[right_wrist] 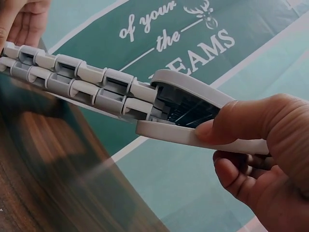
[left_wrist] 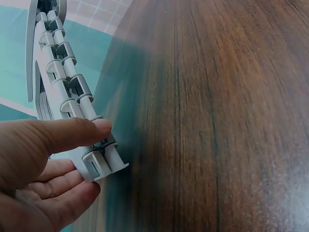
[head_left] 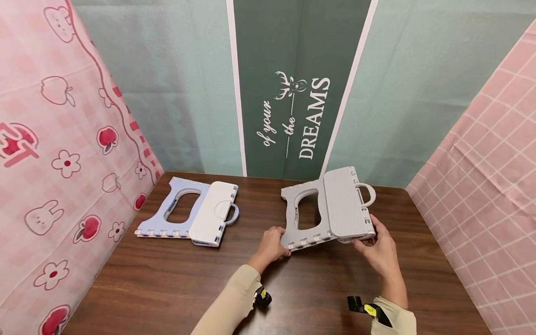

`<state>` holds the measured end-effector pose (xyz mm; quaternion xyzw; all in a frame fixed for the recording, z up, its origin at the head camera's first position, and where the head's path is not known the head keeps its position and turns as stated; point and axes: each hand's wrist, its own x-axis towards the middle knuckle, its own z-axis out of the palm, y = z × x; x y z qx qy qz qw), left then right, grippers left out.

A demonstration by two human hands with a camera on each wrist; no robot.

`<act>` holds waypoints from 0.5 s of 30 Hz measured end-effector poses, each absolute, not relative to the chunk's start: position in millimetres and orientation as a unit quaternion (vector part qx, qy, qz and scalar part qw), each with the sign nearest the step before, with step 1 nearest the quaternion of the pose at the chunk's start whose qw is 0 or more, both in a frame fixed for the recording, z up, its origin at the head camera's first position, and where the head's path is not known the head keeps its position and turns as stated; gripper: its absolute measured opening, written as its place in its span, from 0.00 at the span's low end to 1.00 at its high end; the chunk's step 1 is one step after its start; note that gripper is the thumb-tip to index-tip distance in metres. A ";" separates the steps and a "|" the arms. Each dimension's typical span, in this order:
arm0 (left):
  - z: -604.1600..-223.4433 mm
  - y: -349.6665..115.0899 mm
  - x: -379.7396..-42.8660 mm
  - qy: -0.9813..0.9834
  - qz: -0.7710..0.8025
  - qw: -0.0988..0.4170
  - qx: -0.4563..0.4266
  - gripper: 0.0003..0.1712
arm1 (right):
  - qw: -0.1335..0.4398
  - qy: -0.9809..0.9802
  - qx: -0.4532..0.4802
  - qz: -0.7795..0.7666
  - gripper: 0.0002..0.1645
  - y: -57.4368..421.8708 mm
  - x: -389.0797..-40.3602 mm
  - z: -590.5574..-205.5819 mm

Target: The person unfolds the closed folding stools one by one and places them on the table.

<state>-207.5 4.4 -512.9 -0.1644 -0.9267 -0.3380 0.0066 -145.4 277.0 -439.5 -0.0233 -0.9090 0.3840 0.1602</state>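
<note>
A grey folding stool [head_left: 345, 204], folded nearly flat, is held at the right of the table in the head view. My left hand [head_left: 272, 245] pinches the near corner of its leg end, thumb across the hinged side [left_wrist: 72, 92] in the left wrist view. At the other end, my right hand [head_left: 382, 251] grips the near corner of the seat panels [right_wrist: 181, 135]. The two panels stand slightly apart, with a dark gap between them in the right wrist view. A looped carry handle [head_left: 368, 194] sticks out beyond the seat. That seat end is tilted up from the table.
A second folded stool [head_left: 167, 218], blue with a white seat, lies on the left of the brown wooden table [head_left: 310, 298]. Behind the table hangs a green cloth [head_left: 268, 51] with lettering. Pink patterned cloths [head_left: 90, 186] stand at both sides.
</note>
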 end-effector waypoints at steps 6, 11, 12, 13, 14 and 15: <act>-512.2 8.4 -208.0 -0.925 -0.342 -0.010 -0.164 0.35 | 0.178 -0.897 -0.022 0.405 0.50 275.5 -142.7 -435.0; -510.9 12.7 -206.7 -0.925 -0.341 -0.017 -0.168 0.34 | 0.195 -0.888 -0.017 0.415 0.49 273.6 -141.3 -432.6; -510.5 13.7 -206.4 -0.925 -0.340 -0.018 -0.168 0.34 | 0.200 -0.887 -0.017 0.415 0.49 273.2 -141.2 -432.1; -510.3 14.7 -206.3 -0.925 -0.340 -0.020 -0.167 0.35 | 0.204 -0.886 -0.015 0.416 0.49 272.9 -141.1 -431.5; -510.1 15.8 -206.4 -0.926 -0.340 -0.021 -0.166 0.35 | 0.209 -0.885 -0.014 0.416 0.48 272.7 -140.9 -430.9; -510.0 16.9 -206.5 -0.926 -0.340 -0.022 -0.165 0.35 | 0.215 -0.883 -0.012 0.417 0.48 272.5 -140.7 -430.1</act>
